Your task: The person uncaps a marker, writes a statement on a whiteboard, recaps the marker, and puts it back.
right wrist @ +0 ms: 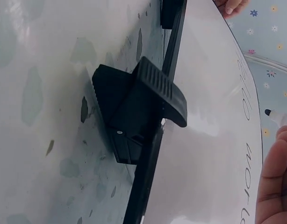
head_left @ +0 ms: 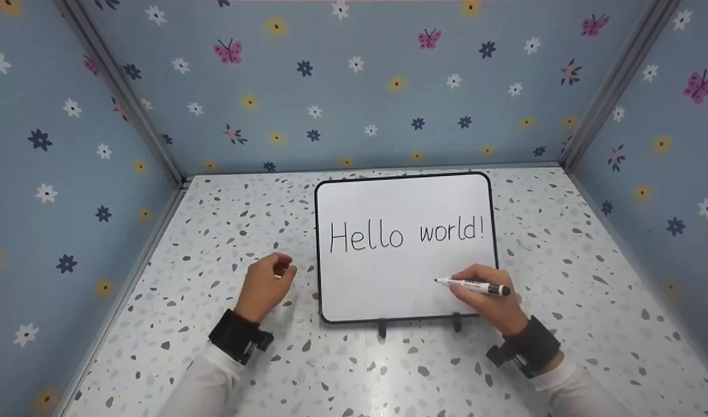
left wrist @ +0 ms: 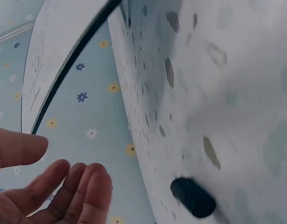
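A whiteboard [head_left: 382, 289] with a black frame bears the handwritten words "Hello world!" [head_left: 365, 236]. My right hand [head_left: 487, 298] pinches a white marker [head_left: 475, 286] with a black end, its bare tip pointing left over the lower right of the board. In the right wrist view the marker's dark tip [right wrist: 269, 112] shows beyond my fingers [right wrist: 274, 182]. To the left of the board my left hand [head_left: 267, 286] hovers with nothing in it, fingers loosely curled. The left wrist view shows its thumb [left wrist: 22, 147] apart from the fingertips.
Black clip feet [head_left: 382, 328] hold the board's lower edge; one clip [right wrist: 139, 107] is large in the right wrist view. On the speckled table [head_left: 226, 208] a short black cylinder [left wrist: 193, 197] lies near my left hand. Flower-patterned walls [head_left: 354, 110] enclose the back and sides.
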`<action>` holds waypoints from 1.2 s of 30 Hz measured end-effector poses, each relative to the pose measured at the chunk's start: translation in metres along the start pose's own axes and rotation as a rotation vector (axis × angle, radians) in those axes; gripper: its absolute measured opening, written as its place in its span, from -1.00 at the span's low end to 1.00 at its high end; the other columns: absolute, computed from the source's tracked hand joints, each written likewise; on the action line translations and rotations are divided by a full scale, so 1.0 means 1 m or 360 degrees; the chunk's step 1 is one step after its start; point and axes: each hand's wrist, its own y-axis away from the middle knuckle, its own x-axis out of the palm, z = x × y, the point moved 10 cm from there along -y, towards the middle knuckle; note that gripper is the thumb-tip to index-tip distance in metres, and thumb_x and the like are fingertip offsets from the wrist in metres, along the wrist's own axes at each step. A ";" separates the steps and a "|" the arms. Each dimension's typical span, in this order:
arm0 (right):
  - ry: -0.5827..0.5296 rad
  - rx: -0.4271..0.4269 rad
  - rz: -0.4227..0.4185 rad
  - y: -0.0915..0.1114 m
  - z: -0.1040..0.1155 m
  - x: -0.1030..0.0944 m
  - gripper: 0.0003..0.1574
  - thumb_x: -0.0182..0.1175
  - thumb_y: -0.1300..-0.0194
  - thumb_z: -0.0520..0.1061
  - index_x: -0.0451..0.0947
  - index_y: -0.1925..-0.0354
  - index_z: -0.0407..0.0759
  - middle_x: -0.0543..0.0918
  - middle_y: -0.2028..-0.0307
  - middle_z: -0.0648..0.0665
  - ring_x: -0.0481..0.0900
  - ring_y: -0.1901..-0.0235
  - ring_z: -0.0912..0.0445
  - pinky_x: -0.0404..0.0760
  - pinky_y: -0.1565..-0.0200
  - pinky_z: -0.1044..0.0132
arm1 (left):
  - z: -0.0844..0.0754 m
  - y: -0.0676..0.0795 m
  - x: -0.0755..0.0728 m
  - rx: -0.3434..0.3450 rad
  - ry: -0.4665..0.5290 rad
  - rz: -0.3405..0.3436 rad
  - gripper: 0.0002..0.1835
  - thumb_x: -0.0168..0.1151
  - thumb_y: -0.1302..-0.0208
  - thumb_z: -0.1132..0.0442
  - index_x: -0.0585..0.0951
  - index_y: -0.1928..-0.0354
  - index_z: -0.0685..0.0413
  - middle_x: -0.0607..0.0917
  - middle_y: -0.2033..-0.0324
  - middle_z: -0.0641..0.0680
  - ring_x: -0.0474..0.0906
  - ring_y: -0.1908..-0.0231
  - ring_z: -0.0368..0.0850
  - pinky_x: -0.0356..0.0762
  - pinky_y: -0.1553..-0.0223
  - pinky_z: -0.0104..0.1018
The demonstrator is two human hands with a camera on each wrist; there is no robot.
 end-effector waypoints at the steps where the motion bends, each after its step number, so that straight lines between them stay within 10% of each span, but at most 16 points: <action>1: -0.0008 0.0011 0.0001 0.001 0.000 0.000 -0.76 0.47 -0.11 -0.51 0.79 0.33 -0.23 0.76 0.50 0.02 0.51 0.57 0.28 0.49 0.52 0.45 | 0.002 -0.001 -0.002 0.0007 -0.0095 0.0024 -0.63 0.31 -0.48 0.25 0.70 -0.15 0.42 0.80 0.04 0.34 0.74 0.01 0.23 0.71 -0.11 0.15; 8: -0.0018 0.0047 0.0009 0.003 0.000 0.002 -0.75 0.48 -0.10 -0.51 0.79 0.33 -0.22 0.79 0.46 0.00 0.55 0.55 0.27 0.53 0.48 0.44 | 0.019 0.003 0.000 -0.0054 -0.0541 0.0242 -0.57 0.49 -0.27 0.18 0.67 0.10 0.51 0.78 0.22 0.40 0.72 0.26 0.28 0.72 0.17 0.12; 12: -0.0054 0.0039 0.0007 0.004 0.002 0.003 -0.77 0.47 -0.09 -0.53 0.77 0.34 -0.26 0.80 0.45 0.03 0.54 0.55 0.29 0.52 0.48 0.46 | 0.030 0.006 0.006 -0.0187 -0.0527 0.0327 -0.66 0.57 -0.15 0.15 0.60 0.37 0.25 0.64 0.48 0.13 0.50 0.50 0.01 0.45 0.48 -0.18; 21: -0.0053 0.0089 0.0006 0.006 0.000 0.006 -0.76 0.48 -0.10 -0.51 0.77 0.34 -0.24 0.82 0.43 0.01 0.59 0.53 0.26 0.57 0.44 0.45 | 0.037 0.003 0.013 -0.0169 -0.0514 0.0322 -0.69 0.50 -0.08 0.28 0.49 0.56 0.10 0.54 0.58 0.04 0.45 0.55 -0.02 0.36 0.51 -0.22; 30: -0.0100 0.0164 0.0038 0.007 -0.005 0.011 -0.79 0.48 -0.12 -0.50 0.75 0.34 -0.27 0.82 0.42 0.00 0.61 0.52 0.23 0.59 0.44 0.43 | 0.096 -0.023 0.035 0.0007 -0.0518 0.0209 -0.83 0.37 -0.19 0.29 0.60 0.50 0.15 0.64 0.56 0.13 0.50 0.59 0.04 0.45 0.54 -0.08; 36: -0.0128 0.0163 0.0084 0.007 -0.002 0.016 -0.79 0.48 -0.12 -0.50 0.74 0.32 -0.28 0.80 0.41 0.05 0.63 0.50 0.24 0.61 0.45 0.42 | 0.052 -0.003 0.017 -0.0004 -0.0509 0.0164 -0.87 0.38 -0.30 0.33 0.69 0.39 0.24 0.74 0.46 0.19 0.65 0.46 0.10 0.63 0.34 0.09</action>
